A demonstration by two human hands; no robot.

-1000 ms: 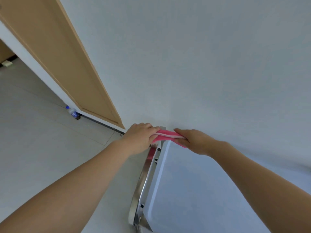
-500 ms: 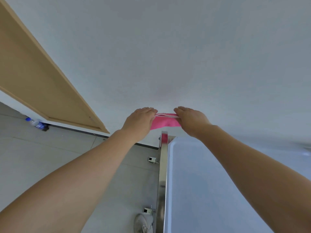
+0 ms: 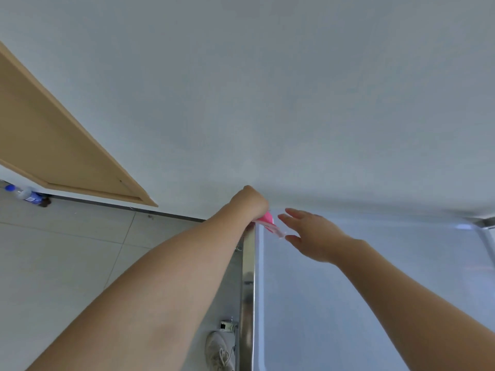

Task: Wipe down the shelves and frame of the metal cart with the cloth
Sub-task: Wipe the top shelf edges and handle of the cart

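Head view: left hand (image 3: 250,202) is fisted around the pink cloth (image 3: 267,220) at the far-left corner of the metal cart (image 3: 247,277), right where the polished side rail meets the white wall (image 3: 294,103). Most of the cloth is hidden under that fist; a pink fold and a pale hem stick out to the right, toward the top shelf (image 3: 348,303). Right hand (image 3: 310,234) hangs just beside that loose end with fingers spread, gripping nothing; cannot tell if a fingertip touches the hem. So the cloth lies left of the right hand and is already in the left.

Rail's long axis runs near-to-far along the shelf's left edge, from the far corner back toward the person. My read: the next stroke follows that axis, and the left hand, sitting on the rail end, is the one placed for it. Shoe (image 3: 218,352) and a caster (image 3: 226,325) show on the floor to the left of the rail.
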